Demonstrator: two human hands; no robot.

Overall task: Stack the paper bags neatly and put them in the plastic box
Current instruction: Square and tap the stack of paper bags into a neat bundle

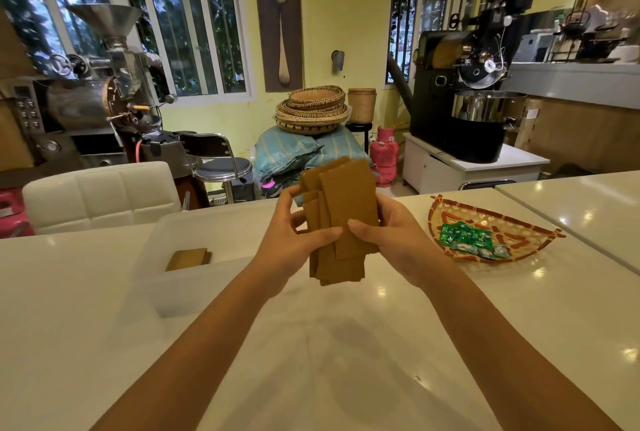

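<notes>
Both my hands hold a bunch of flat brown paper bags (pixel 341 209) upright above the white table (pixel 311 344). The bags are fanned and uneven, their edges not lined up. My left hand (pixel 294 240) grips the bunch from the left, thumb across the front. My right hand (pixel 384 236) grips it from the right, thumb pressing the front bag. A translucent plastic box (pixel 162 285) stands on the table to the left of my hands. Inside it lies a small flat stack of brown bags (pixel 188 259).
A woven tray (pixel 519 219) with green wrapped candies (pixel 467 240) sits on the table to the right. A white padded chair (pixel 100 195) stands behind the table at left. Coffee roasters, stools, baskets and a pink gas cylinder fill the room beyond.
</notes>
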